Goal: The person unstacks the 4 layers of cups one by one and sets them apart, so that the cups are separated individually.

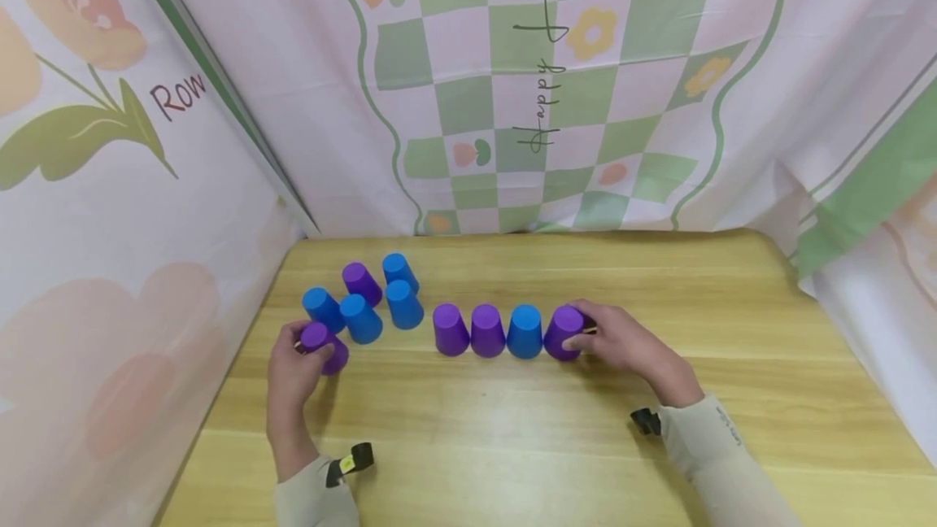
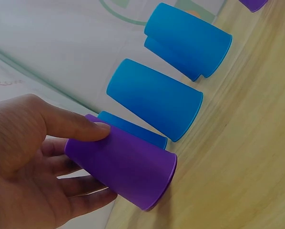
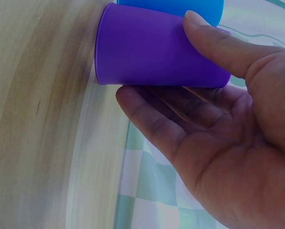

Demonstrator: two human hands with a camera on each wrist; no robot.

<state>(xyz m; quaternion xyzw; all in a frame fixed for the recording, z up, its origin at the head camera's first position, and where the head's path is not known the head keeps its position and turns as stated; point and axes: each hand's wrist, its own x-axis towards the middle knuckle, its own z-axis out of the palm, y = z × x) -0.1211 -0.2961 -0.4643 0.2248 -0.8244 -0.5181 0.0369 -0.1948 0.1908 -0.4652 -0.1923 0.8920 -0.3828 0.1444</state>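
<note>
Left hand and right hand each gripping an inverted purple cup.
Left at 8 o'clock in head view, forearm from 7; thumb on near side of left cup, fingers curled round behind. Right at 4, forearm from 5; thumb across near face of right cup, fingertips behind. Toward 9 from right cup: blue cup, two purple cups, in line. From left cup, 12 to 2: loose cluster, four blue, one purple, on wooden table.

The purple cups and blue cups look like smooth, dull plastic. The table looks like smooth, slightly shiny wood. The far curtain looks like wrinkly cloth.
</note>
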